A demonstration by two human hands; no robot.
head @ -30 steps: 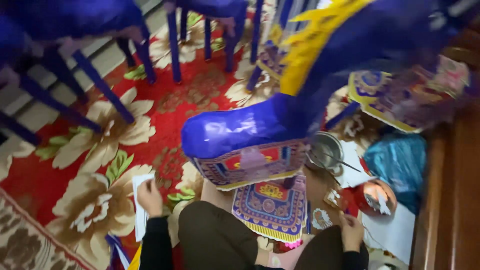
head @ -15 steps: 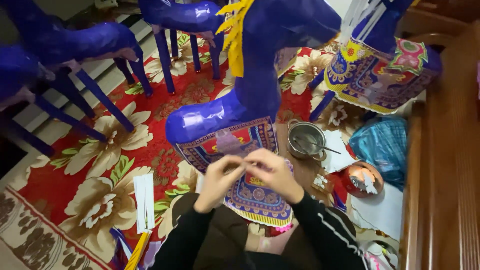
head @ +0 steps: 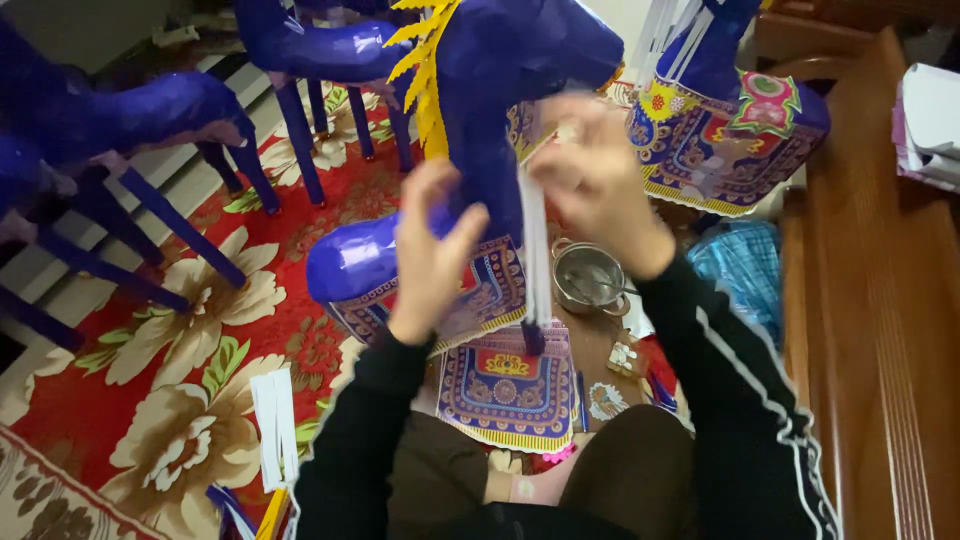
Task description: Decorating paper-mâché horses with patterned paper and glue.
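Both hands are smeared by motion. The right hand (head: 600, 175) is the blurrier, its fingers (head: 570, 125) melting into one pale patch, so its grip on the white paper strip (head: 537, 255) cannot be judged. The left hand (head: 430, 250) covers part of the blue paper horse (head: 500, 90), whose upper head runs off the top edge. The strip's top end vanishes behind the right hand. A second decorated horse (head: 730, 130) is cut off at the top too. The blue figures (head: 90, 120) at left are cropped by the edge. What lies in the metal bowl (head: 588, 275) is perhaps a spoon, too small to tell. The small bits (head: 625, 357) beside the patterned paper (head: 505, 385) are unreadable.
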